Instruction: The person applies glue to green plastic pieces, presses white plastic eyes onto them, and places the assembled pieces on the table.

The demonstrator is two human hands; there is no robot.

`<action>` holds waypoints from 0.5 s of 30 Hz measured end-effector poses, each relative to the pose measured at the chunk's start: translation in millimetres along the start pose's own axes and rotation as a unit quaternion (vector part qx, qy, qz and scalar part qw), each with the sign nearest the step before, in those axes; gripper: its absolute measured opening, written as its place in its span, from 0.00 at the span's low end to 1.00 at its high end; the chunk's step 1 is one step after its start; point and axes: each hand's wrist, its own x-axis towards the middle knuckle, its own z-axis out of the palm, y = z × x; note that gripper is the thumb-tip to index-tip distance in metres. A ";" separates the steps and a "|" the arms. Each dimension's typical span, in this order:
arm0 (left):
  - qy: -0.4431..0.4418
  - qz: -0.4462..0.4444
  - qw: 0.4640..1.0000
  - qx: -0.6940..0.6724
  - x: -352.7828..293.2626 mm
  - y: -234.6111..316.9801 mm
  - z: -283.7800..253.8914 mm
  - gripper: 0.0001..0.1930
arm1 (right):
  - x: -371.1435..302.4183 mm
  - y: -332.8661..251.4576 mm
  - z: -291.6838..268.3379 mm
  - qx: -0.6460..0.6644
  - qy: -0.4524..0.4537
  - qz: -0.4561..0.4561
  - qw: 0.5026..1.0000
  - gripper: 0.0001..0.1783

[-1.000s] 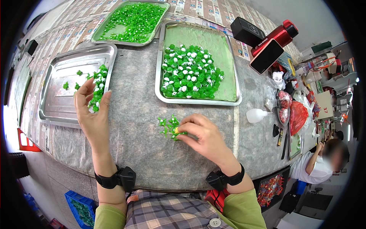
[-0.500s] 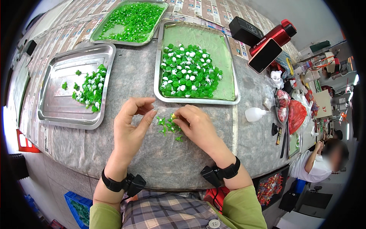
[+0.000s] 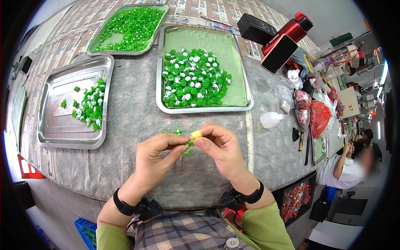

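Grey sheeting (image 3: 133,98) covers your worktable, and patterned paper (image 3: 200,9) extends beyond it along the far side. Your left hand (image 3: 156,158) is over the near part of the sheeting, thumb and index finger clamped on a small green piece (image 3: 190,143). Your right hand (image 3: 221,148) meets it from the other side, thumb and index finger close together; you cannot tell whether they clamp the same piece. Note the yellow band (image 3: 196,134) at the right index fingertip. Loose green pieces (image 3: 178,131) lie on the sheeting just beyond and below your fingertips.

Locate three metal trays: the left tray (image 3: 56,118) with a green-and-white cluster (image 3: 93,104) at its right side; the centre tray (image 3: 204,110), lined in green, with a heap of green and white beads (image 3: 193,79); and the far tray (image 3: 111,41) with smaller green bits (image 3: 137,23). Right of the centre tray lies a white squeeze bottle (image 3: 271,120).
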 end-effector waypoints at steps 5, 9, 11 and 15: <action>-0.015 -0.027 0.969 -0.245 -0.8 1.7 -5.2 0.05 | -30.3 -36.1 -69.8 -0.359 0.392 -0.377 0.758 0.13; 0.005 -0.069 0.923 -0.378 0.3 -0.2 -8.4 0.05 | -34.3 -34.1 -133.9 -0.286 0.476 -0.319 0.768 0.20; 0.013 -0.154 0.914 -0.376 1.6 1.0 -8.7 0.06 | -37.8 -9.4 -164.7 -0.330 0.438 -0.235 0.802 0.22; 0.024 -0.180 0.911 -0.371 2.3 -0.5 -6.8 0.06 | -37.0 9.4 -196.2 -0.462 0.347 0.010 0.816 0.29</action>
